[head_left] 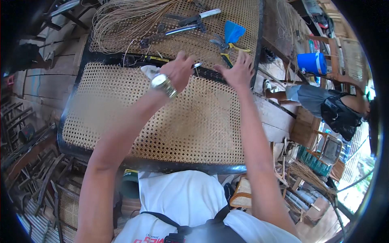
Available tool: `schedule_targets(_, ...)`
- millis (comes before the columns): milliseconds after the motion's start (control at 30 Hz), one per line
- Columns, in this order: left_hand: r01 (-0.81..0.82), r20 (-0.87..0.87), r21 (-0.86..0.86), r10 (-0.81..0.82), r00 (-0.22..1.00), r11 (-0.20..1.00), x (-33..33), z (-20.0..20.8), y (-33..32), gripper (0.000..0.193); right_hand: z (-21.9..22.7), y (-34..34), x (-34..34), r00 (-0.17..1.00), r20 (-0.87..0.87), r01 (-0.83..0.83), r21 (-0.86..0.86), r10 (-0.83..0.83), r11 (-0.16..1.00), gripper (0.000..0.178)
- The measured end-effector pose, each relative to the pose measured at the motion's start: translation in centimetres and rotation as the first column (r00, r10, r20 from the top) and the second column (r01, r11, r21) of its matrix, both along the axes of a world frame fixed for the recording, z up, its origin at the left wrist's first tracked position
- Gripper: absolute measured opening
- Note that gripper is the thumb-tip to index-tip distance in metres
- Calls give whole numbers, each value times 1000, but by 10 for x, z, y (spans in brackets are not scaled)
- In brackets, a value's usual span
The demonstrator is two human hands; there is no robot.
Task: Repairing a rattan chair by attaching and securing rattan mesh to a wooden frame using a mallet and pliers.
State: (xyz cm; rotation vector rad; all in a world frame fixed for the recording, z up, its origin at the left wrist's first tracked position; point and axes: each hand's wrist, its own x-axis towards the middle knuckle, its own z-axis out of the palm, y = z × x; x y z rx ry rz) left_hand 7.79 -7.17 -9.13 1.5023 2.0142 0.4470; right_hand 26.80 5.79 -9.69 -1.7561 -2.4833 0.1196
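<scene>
A woven cane panel (194, 133) in a black frame lies in front of me, with a dark crossbar (216, 75) across it. My left hand (178, 73), a watch on its wrist, is over the crossbar with its fingers curled. A small shiny metal tip shows past these fingers; the rest is hidden. My right hand (240, 75) is empty, fingers spread, at the crossbar's right part. Beyond it lie yellow-handled pliers (223, 47) and a blue piece (234, 31). A black and yellow tool (156, 59) and a white scrap (150, 71) are beside my left hand.
Loose cane strands (121, 28) lie at the far left of the panel, near a hammer (174, 31) and a white-handled tool (204, 15). A person (324, 103) is off to the right, near a blue bucket (311, 63). Chair frames (44, 178) crowd the left.
</scene>
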Motion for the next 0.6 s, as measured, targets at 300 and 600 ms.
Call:
schedule_targets(300,188,-140,89,-175,975,978,4,-44,35,26,6,81,26,744,461,-447,-194,484,873,106)
schedule_targets(600,8,128,-262,26,991,965,4,-21,51,25,43,50,71,885,-355,-459,-777,302,431,58)
